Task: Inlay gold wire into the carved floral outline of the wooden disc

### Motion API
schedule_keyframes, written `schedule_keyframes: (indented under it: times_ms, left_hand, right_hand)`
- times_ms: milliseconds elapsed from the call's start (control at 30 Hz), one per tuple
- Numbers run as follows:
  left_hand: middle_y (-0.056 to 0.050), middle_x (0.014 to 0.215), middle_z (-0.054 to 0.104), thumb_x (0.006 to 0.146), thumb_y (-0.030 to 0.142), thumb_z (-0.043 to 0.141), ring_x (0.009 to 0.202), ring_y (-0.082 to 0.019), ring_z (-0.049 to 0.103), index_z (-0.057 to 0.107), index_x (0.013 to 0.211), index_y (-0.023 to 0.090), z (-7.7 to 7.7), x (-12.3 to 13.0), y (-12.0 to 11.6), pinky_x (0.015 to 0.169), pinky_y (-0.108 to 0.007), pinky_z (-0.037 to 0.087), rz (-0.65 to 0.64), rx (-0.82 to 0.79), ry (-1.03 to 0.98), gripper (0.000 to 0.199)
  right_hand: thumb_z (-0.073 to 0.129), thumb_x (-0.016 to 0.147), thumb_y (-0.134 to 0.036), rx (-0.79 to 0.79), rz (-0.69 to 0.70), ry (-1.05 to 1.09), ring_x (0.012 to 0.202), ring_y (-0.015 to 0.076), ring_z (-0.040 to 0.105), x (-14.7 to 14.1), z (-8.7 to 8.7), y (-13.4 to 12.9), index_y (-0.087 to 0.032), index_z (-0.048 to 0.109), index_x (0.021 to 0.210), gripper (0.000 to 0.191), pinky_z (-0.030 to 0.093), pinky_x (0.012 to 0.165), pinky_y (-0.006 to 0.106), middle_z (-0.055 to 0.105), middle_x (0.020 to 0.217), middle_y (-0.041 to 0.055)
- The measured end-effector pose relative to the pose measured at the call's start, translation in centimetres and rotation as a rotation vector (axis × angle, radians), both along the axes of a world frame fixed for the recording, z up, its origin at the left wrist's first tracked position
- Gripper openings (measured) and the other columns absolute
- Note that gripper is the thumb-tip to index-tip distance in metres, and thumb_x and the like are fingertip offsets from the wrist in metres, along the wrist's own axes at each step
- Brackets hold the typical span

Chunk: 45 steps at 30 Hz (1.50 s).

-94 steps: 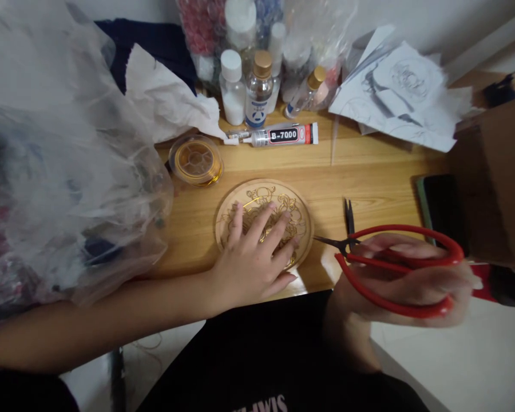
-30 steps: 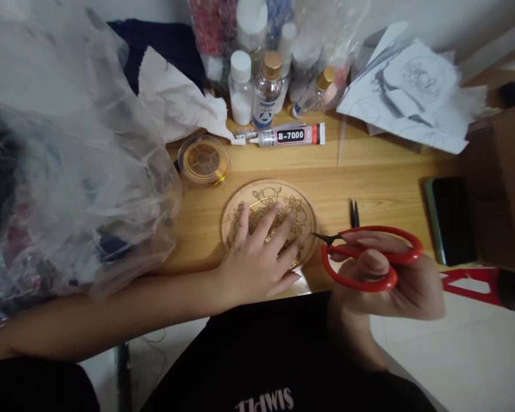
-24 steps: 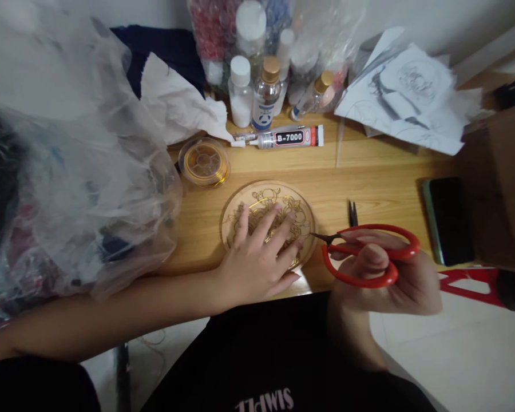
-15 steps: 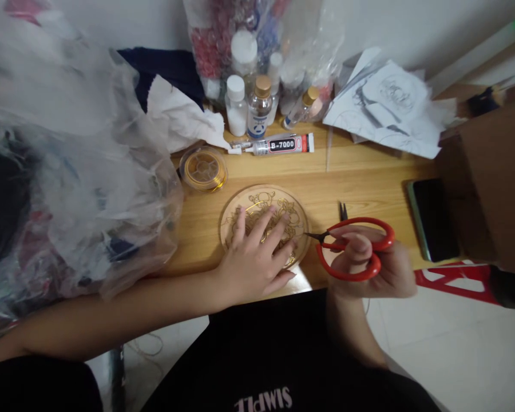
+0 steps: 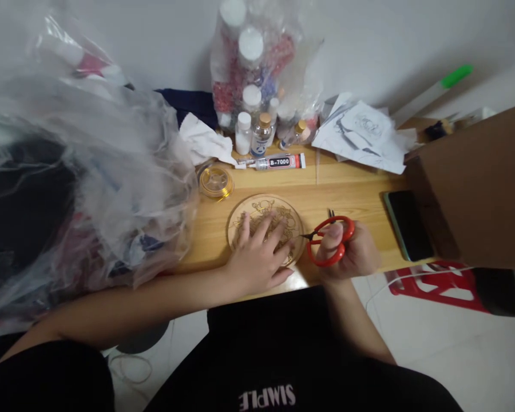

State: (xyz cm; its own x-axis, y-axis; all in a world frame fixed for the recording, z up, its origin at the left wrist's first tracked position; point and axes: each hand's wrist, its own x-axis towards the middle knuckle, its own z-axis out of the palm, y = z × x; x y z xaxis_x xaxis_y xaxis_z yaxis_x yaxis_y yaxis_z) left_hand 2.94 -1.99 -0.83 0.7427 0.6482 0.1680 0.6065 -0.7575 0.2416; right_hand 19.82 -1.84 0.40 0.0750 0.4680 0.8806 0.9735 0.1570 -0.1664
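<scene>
My left hand [image 5: 260,254] lies with fingers spread over a round wooden board [image 5: 236,220] that bears a gold wire pattern. My right hand [image 5: 354,252] grips a pair of red-handled scissors [image 5: 347,228], their dark pointed tips at the board's right edge. Whether the tips touch the board or a wire I cannot tell. Behind the scissors, the dark tips of another tool [image 5: 331,213] lie on the table. A spool of gold wire [image 5: 216,181] rests beyond the board on the left.
A glue tube [image 5: 280,162] lies before several small bottles [image 5: 243,134]. Paper sheets [image 5: 364,134] are at the back right, with a phone [image 5: 407,225] beside a cardboard box [image 5: 476,189]. Plastic bags [image 5: 124,189] crowd the left. A red stool [image 5: 440,286] stands below on the right.
The camera view has shifted, showing more of the wall. My left hand stays spread on the board; my right hand still holds the scissors at its right edge.
</scene>
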Motion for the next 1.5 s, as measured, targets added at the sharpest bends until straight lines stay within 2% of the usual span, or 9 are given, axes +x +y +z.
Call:
schedule_keyframes:
  times_ms: [133, 333, 633, 767, 1133, 1300, 1500]
  left_hand:
    - [-0.016, 0.142, 0.047, 0.090, 0.054, 0.047, 0.135, -0.043, 0.033, 0.060, 0.123, 0.023, 0.1, 0.0, 0.1, 0.099, -0.076, 0.023, -0.007, -0.005, 0.006, 0.047]
    - [-0.016, 0.141, 0.048, 0.089, 0.053, 0.049, 0.134, -0.042, 0.032, 0.061, 0.122, 0.023, 0.1, 0.1, 0.0, 0.099, -0.076, 0.022, -0.006, -0.012, 0.004, 0.046]
    - [-0.016, 0.140, 0.048, 0.090, 0.052, 0.048, 0.134, -0.042, 0.032, 0.062, 0.119, 0.022, 0.0, 0.0, 0.0, 0.100, -0.075, 0.022, -0.003, -0.007, -0.017, 0.044]
    - [-0.016, 0.138, 0.050, 0.090, 0.051, 0.047, 0.133, -0.042, 0.034, 0.062, 0.120, 0.022, -0.1, 0.0, 0.0, 0.100, -0.075, 0.023, -0.008, 0.003, -0.025, 0.044]
    - [-0.015, 0.139, 0.050, 0.090, 0.052, 0.046, 0.135, -0.042, 0.032, 0.061, 0.121, 0.023, -0.1, 0.0, -0.1, 0.101, -0.075, 0.023, -0.005, -0.005, -0.003, 0.045]
    - [-0.015, 0.140, 0.049, 0.090, 0.051, 0.047, 0.133, -0.041, 0.037, 0.060, 0.121, 0.022, 0.1, 0.0, 0.0, 0.102, -0.074, 0.022, -0.004, -0.021, -0.002, 0.045]
    - [-0.016, 0.140, 0.049, 0.091, 0.049, 0.046, 0.133, -0.042, 0.035, 0.059, 0.124, 0.021, 0.3, -0.1, 0.0, 0.101, -0.076, 0.021, -0.011, -0.043, -0.006, 0.045]
  right_hand:
    - [0.053, 0.086, -0.018, -0.007, 0.072, -0.022, 0.047, 0.0071, 0.049, 0.1, 0.2, 0.1, -0.018, 0.054, 0.065, 0.021, 0.039, 0.049, 0.019, 0.057, 0.055, -0.0025]
    - [0.052, 0.088, -0.019, 0.012, 0.078, -0.066, 0.046, 0.0068, 0.048, 0.4, 0.2, 0.2, -0.018, 0.055, 0.065, 0.023, 0.037, 0.047, 0.019, 0.055, 0.054, -0.0028]
    - [0.047, 0.091, -0.024, -0.031, 0.009, -0.051, 0.044, 0.0078, 0.047, 0.6, -0.2, 0.5, -0.018, 0.057, 0.062, 0.031, 0.035, 0.046, 0.020, 0.055, 0.051, -0.0024]
    - [0.047, 0.091, -0.027, -0.001, 0.001, -0.042, 0.042, 0.0077, 0.044, 0.5, -0.2, 0.8, -0.019, 0.055, 0.059, 0.034, 0.034, 0.044, 0.021, 0.052, 0.048, -0.0031]
    - [0.048, 0.090, -0.026, 0.072, -0.034, 0.062, 0.037, 0.0071, 0.038, -0.7, 0.3, 2.4, -0.019, 0.047, 0.051, 0.040, 0.030, 0.041, 0.022, 0.046, 0.041, -0.0041]
    - [0.045, 0.091, -0.032, 0.040, -0.055, 0.102, 0.036, 0.0076, 0.038, -0.7, 0.4, 2.8, -0.020, 0.047, 0.049, 0.043, 0.031, 0.041, 0.022, 0.044, 0.039, -0.0043]
    - [0.046, 0.091, -0.037, 0.065, -0.044, 0.197, 0.034, 0.0075, 0.035, -0.9, 0.5, 3.3, -0.021, 0.042, 0.048, 0.045, 0.029, 0.039, 0.023, 0.039, 0.036, -0.0048]
